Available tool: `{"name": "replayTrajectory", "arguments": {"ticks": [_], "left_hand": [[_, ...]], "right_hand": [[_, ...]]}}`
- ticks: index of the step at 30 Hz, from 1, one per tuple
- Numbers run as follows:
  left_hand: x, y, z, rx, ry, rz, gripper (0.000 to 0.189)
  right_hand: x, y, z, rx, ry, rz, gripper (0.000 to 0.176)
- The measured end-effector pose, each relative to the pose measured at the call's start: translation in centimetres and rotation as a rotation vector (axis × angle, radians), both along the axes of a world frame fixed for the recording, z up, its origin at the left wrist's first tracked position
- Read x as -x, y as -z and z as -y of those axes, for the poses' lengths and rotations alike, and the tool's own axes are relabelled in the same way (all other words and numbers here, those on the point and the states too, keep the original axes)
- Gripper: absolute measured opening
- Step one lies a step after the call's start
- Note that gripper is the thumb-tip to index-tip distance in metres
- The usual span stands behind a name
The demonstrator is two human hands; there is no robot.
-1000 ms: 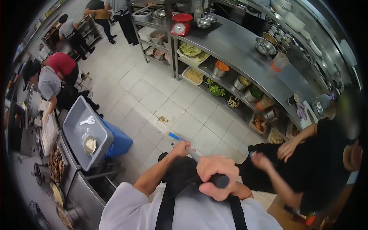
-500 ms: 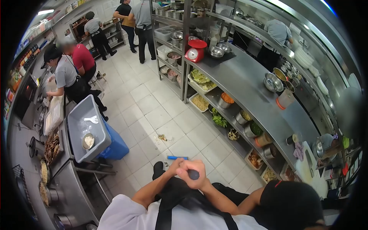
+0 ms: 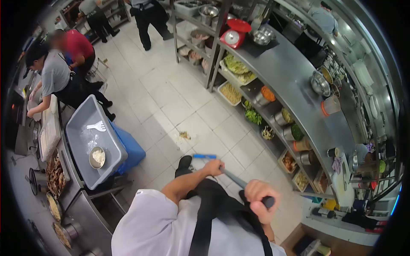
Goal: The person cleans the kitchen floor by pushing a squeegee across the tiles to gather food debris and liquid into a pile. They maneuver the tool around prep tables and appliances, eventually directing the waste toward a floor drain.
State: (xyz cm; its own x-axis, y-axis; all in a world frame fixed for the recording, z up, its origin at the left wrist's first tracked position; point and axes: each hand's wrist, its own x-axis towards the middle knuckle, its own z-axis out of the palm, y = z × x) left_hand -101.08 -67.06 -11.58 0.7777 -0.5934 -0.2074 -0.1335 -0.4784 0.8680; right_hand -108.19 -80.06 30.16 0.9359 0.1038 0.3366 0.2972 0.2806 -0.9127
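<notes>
A long grey handle (image 3: 235,178) slants across the front of my body. My left hand (image 3: 212,167) is closed around its far part, at the lower middle of the view. Nearer its dark rounded end, my right hand (image 3: 261,199) wraps round it. Beyond my left hand a blue bar-shaped head (image 3: 204,156) lies on the tiled floor, beside my dark shoe. Farther along the floor is a small heap of brown debris (image 3: 185,135), apart from the blue head.
On the left, a grey tub (image 3: 72,132) holds a bowl and a white scoop, above a blue bin (image 3: 131,147). A steel counter (image 3: 294,81) with food shelves curves along the right. Two people stand at the left counter; others are farther back.
My hands have moved apart, my right hand going right, and the handle now shows between them. The person close at my lower right has left the view. The camera view has shifted.
</notes>
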Motion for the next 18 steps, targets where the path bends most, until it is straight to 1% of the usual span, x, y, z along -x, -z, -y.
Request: {"name": "replayTrajectory", "arguments": {"ticks": [1,3,5,6,7,9,10,12,13,14,15,17,18], "left_hand": [[-1.3,-1.9,-0.9,0.027,-0.015,0.037,0.019],[-4.3,-4.5,-2.1,0.087,-0.066,0.026,0.016],[-8.2,-5.2,-2.9,0.118,-0.089,0.051,0.013],[-10.4,-5.5,-3.2,0.134,-0.1,0.067,0.011],[-12.9,-5.3,-3.4,0.134,-0.144,0.063,0.009],[-17.7,-5.0,-3.6,0.108,-0.23,0.039,0.009],[-19.9,-5.0,-3.7,0.081,-0.275,0.02,0.011],[-22.8,-5.8,-4.3,0.133,-0.381,0.021,0.015],[-23.8,-6.5,-4.9,0.156,-0.441,0.025,0.017],[-24.2,-7.5,-5.7,0.198,-0.472,-0.007,0.015],[-24.6,-6.8,-6.4,0.225,-0.49,0.028,0.015],[-24.4,-4.4,-7.7,0.273,-0.521,0.097,0.018],[-23.7,-4.2,-8.4,0.293,-0.532,0.098,0.019]], "right_hand": [[-1.1,-1.2,-1.2,0.013,-0.013,0.036,0.026],[-2.7,-2.4,-3.8,0.045,0.074,0.063,0.03],[-4.6,-3.4,-6.2,0.099,0.13,0.093,0.03],[-5.4,-3.3,-7.1,0.128,0.144,0.068,0.031],[-6.9,-2.9,-8.5,0.122,0.213,0.064,0.03],[-10.5,-0.8,-11.3,0.114,0.348,0.054,0.029],[-12.2,1.1,-11.6,0.151,0.336,0.078,0.029],[-16.0,5.7,-12.1,0.226,0.326,0.122,0.028],[-17.6,7.9,-12.5,0.261,0.328,0.147,0.029],[-18.6,10.2,-12.8,0.273,0.325,0.13,0.029],[-19.6,12.5,-13.2,0.282,0.325,0.114,0.029],[-20.3,13.4,-15.0,0.278,0.302,0.079,0.028],[-19.8,12.5,-15.9,0.269,0.268,0.059,0.027]]}}
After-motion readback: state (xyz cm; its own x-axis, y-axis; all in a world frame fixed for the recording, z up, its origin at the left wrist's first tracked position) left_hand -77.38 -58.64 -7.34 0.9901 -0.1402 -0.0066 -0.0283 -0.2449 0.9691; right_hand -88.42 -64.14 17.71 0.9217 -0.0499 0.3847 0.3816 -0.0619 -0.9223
